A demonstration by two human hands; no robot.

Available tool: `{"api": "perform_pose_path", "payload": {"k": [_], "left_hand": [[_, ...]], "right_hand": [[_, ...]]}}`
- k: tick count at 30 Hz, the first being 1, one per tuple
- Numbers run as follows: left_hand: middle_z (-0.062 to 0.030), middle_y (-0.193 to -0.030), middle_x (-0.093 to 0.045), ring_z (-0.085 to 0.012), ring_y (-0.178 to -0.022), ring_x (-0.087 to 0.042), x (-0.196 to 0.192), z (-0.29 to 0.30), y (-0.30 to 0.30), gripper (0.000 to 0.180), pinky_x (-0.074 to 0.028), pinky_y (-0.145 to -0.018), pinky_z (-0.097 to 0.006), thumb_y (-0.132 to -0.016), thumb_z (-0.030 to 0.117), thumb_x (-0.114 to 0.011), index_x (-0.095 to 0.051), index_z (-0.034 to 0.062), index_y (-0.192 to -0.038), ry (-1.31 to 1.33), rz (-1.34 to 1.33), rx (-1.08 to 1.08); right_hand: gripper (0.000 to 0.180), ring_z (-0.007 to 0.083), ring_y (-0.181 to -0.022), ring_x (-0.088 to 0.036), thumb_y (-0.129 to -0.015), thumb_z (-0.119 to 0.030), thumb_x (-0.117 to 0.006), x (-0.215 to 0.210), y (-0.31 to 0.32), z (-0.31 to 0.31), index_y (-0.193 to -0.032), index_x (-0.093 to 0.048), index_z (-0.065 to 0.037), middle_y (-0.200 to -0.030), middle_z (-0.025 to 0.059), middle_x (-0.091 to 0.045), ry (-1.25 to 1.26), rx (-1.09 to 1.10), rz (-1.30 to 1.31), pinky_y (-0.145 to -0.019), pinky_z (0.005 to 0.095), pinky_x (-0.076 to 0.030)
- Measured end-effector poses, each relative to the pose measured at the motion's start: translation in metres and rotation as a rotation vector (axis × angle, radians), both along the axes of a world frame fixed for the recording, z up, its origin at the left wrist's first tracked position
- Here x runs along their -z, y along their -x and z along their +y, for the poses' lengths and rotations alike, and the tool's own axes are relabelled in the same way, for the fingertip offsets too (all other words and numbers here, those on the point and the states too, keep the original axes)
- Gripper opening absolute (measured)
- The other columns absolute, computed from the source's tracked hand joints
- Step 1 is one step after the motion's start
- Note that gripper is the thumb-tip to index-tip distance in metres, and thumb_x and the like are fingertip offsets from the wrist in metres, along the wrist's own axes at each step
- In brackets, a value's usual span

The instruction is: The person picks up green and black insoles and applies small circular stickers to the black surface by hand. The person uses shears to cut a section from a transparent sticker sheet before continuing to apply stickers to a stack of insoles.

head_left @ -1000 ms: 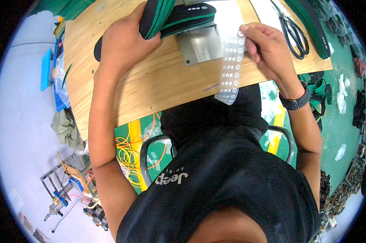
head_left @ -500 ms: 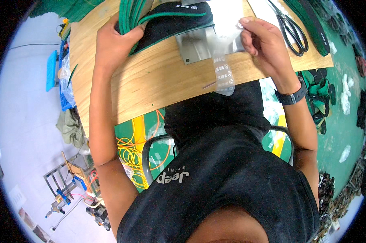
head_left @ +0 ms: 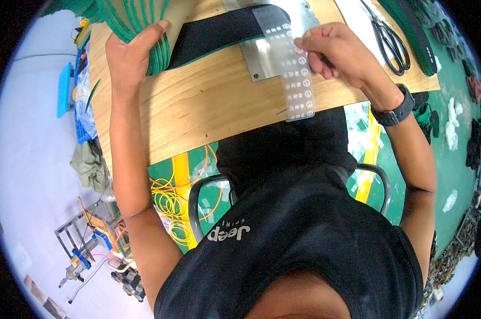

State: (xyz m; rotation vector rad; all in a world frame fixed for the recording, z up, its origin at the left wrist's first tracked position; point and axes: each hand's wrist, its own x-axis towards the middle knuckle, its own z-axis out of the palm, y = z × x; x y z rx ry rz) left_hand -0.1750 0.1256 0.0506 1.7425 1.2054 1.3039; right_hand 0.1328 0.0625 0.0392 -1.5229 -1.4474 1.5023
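Observation:
My left hand (head_left: 130,59) grips a bent stack of green-edged insoles (head_left: 137,21) at the table's far left, thumb across their edges; a tan face shows on the stack's right side. Beside it a black insole (head_left: 214,36) lies flat, its rounded end toward a metal plate (head_left: 259,59). My right hand (head_left: 339,53) pinches the right edge of a clear strip of transfer labels (head_left: 298,87) printed with rows of small white marks. The strip's upper end covers the tip of the black insole, and its lower end reaches past the table's near edge.
Black-handled scissors (head_left: 392,50) lie on a white sheet at the right, beside another pile of green-edged insoles (head_left: 411,32). The wooden tabletop (head_left: 198,114) ends just before my lap. Coiled yellow air hose (head_left: 168,199) lies on the floor at lower left.
My left hand has moved left with the stack, away from the black insole, which now lies flat. My right hand has shifted slightly left and down, and the label strip hangs straighter.

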Motion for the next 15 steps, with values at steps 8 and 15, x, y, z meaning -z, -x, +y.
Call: {"api": "perform_pose_path", "payload": {"k": [8, 15], "left_hand": [[0.0011, -0.073, -0.062, -0.0065, -0.065, -0.054, 0.001, -0.001, -0.006, 0.017, -0.045, -0.062, -0.024, -0.073, 0.017, -0.072, -0.067, 0.0027, -0.081, 0.026, 0.107, -0.044], [0.0025, -0.073, -0.062, -0.0045, -0.064, -0.052, 0.0, -0.004, -0.007, 0.015, -0.044, -0.061, -0.022, -0.074, 0.017, -0.072, -0.065, 0.0033, -0.078, 0.037, 0.127, -0.025]], "right_hand": [[0.029, 0.0025, -0.036, -0.045, -0.09, -0.022, -0.058, 0.019, 0.001, 0.022, -0.066, -0.059, -0.006, -0.047, -0.0008, -0.052, -0.046, 0.037, 0.072, -0.033, 0.0143, -0.03], [0.029, 0.0032, -0.034, -0.042, -0.09, -0.02, -0.058, 0.011, 0.017, 0.019, -0.065, -0.059, -0.005, -0.047, 0.0, -0.052, -0.006, 0.086, 0.0, -0.032, 0.0155, -0.028]]}}
